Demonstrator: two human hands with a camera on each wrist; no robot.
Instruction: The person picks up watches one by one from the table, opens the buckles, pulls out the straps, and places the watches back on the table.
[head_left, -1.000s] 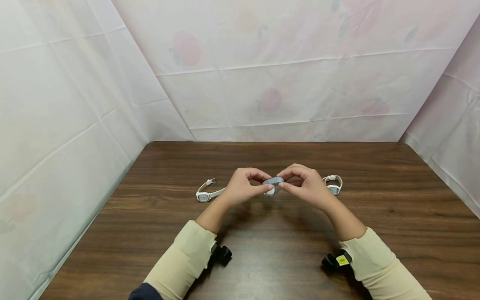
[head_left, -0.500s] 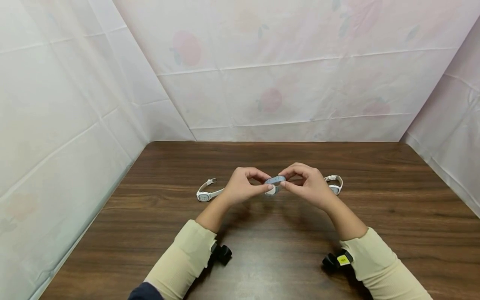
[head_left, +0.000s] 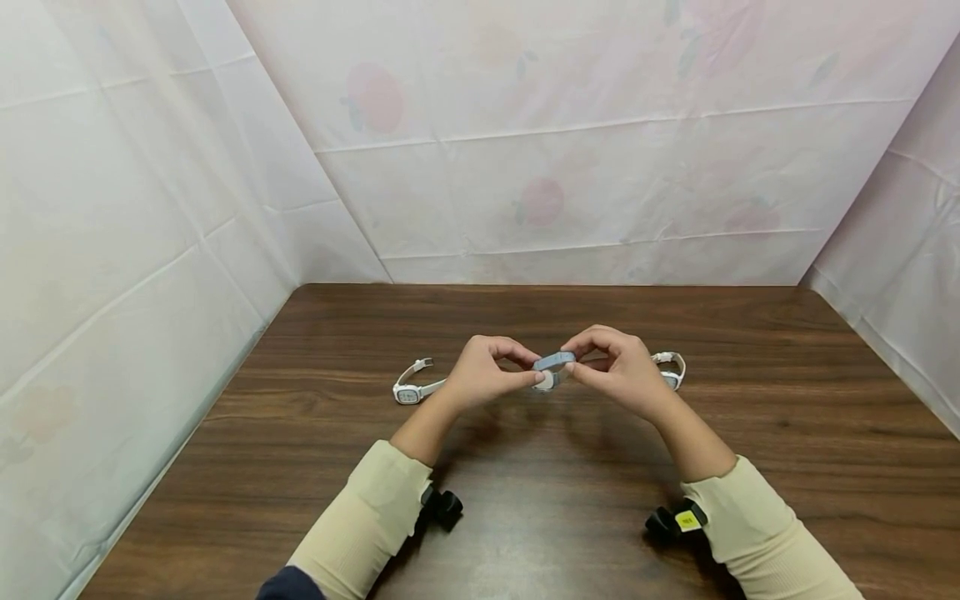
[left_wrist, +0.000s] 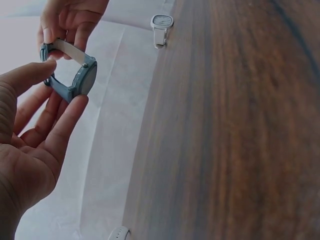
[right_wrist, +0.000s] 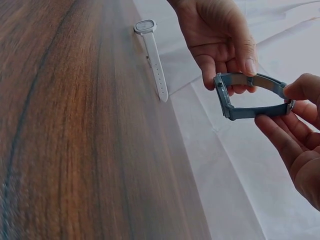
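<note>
A blue wristwatch (head_left: 553,361) is held up over the table between both hands, its strap closed into a loop. My left hand (head_left: 487,372) pinches the strap with thumb and fingers, a fingertip close by the watch case (left_wrist: 86,80). At the other side my right hand (head_left: 618,371) pinches the strap beside the buckle (right_wrist: 290,106). In the right wrist view the thumb lies on top of the strap and the fingers underneath. The dial faces away from the hands, partly hidden in the head view.
On the brown wooden table (head_left: 525,517), a white watch (head_left: 408,394) with its strap undone lies left of my left hand. Another white watch (head_left: 681,367), looped, stands behind my right hand, partly covered by it. White patterned cloth (head_left: 525,125) hangs round the back and sides.
The blue watch has shifted slightly to the right, with its right side tilted up a little. My right hand has moved slightly right; both hands keep their grip.
</note>
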